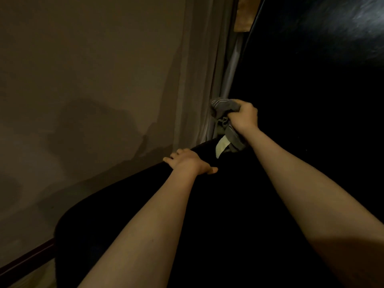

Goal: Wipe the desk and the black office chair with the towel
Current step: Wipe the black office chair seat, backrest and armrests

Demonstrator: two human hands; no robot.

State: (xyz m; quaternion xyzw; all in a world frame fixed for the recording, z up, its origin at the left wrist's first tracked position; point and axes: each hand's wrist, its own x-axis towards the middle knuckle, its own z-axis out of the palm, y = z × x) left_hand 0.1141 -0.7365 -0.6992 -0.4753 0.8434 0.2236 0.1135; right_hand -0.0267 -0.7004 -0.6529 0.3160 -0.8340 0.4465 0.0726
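The person's right hand [244,118] grips the grey towel [225,113] in a fist. Its fingers [242,106] are curled tight round the cloth and mostly hidden behind the back of the hand. The towel is crumpled rather than spread flat. Its bulkier bunched end sticks out past the fingers to the left, toward the pale curtain [199,69]. A narrower tail hangs below the fist along the inner side of the wrist. The towel's long axis therefore runs steeply, from the bunch at upper left down to the tail at lower right. The tail ends just beside a small white tag [220,146] at the chair's edge. The towel is held at the left edge of the glossy dark surface on the right, which seems to be part of the black office chair [228,204]. In the dim light it is unclear whether the cloth presses on that surface.

The left hand [188,163] holds the chair's curved upper edge, lower and nearer than the right hand. Its fingers [179,152] are hooked together over the far side of the edge, and the thumb lies stretched out on the near side, pointing right.

Behind the chair stands a plain wall [83,69] carrying soft shadows. A dark skirting board [25,260] runs along its foot at lower left. A strip of light wood [246,13] shows at the top, between the curtain and the chair.
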